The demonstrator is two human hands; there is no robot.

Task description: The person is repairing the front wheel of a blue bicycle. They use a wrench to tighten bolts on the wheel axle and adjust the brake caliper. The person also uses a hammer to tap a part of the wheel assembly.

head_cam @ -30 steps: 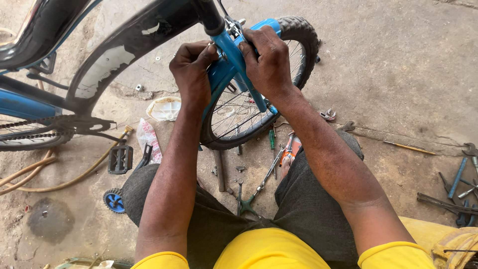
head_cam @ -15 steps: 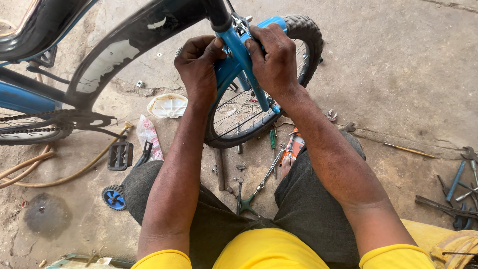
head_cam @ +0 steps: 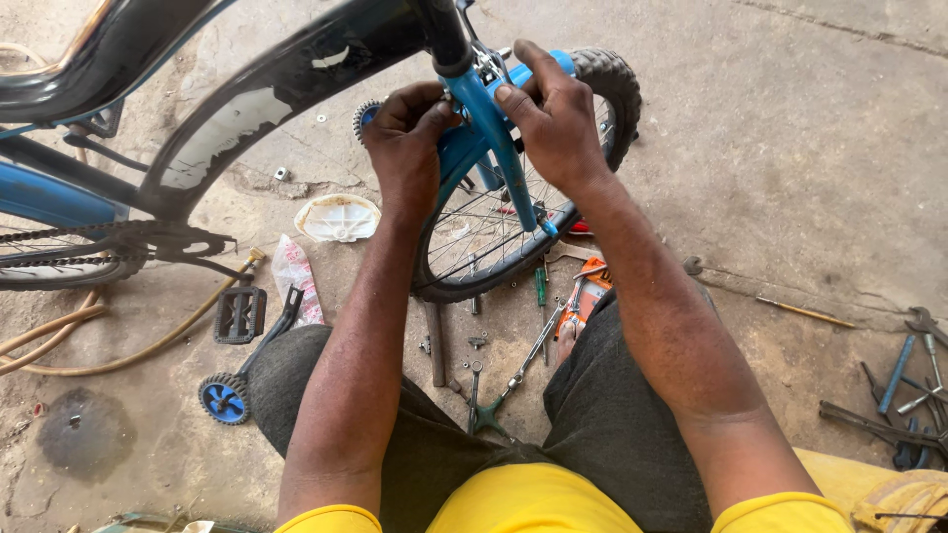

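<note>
Head view: tool-strewn concrete floor [head_cam: 790, 148]

Left of centre in the frame, on the concrete floor, lies a small crumpled clear plastic packet [head_cam: 295, 279] with pink and red print, long and narrow, just beside a black pedal [head_cam: 240, 314] and below a white round plastic lid [head_cam: 338, 217]. Lower right of centre, an orange flat pack [head_cam: 591, 296] with darker markings rests on the ground among loose tools, touching the person's knee edge and just below the bicycle's front wheel [head_cam: 523, 212]. I see no signs or screens anywhere around.
</note>
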